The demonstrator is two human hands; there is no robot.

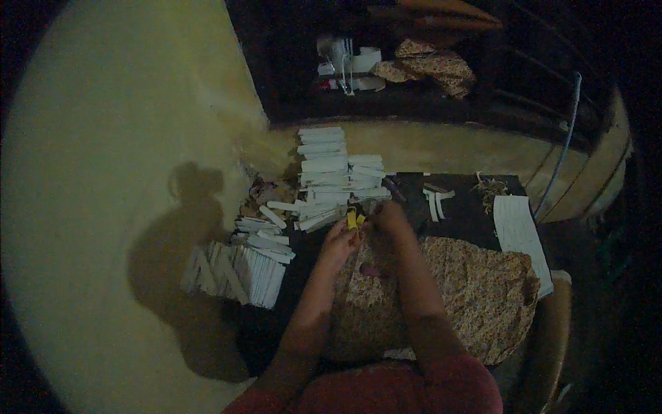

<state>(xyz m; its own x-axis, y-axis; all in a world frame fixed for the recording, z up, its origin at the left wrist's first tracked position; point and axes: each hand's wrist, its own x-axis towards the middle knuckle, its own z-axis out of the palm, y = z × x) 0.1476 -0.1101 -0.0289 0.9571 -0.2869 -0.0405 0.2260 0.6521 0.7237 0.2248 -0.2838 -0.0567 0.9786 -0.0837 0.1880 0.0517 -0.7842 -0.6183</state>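
Note:
Both my hands meet over the dark work surface, at the far edge of a brown patterned cloth (476, 297). My left hand (338, 241) is closed on a small yellow piece (352, 218), whose kind is too dim to make out. Close beside it, my right hand (389, 219) has its fingers curled inward, and whatever they hold is hidden. Just beyond the hands rises a stack of white flat strips in bundles (324, 165). A small dull pink object (370, 269) lies on the cloth between my forearms.
More white strips stand packed in a block (264, 276) at the left, near the yellowish wall (83, 207). Two curved white pieces (434, 203) and a white sheet (518, 231) lie at the right. Beyond a low ledge (441, 141) are folded patterned cloths (441, 69).

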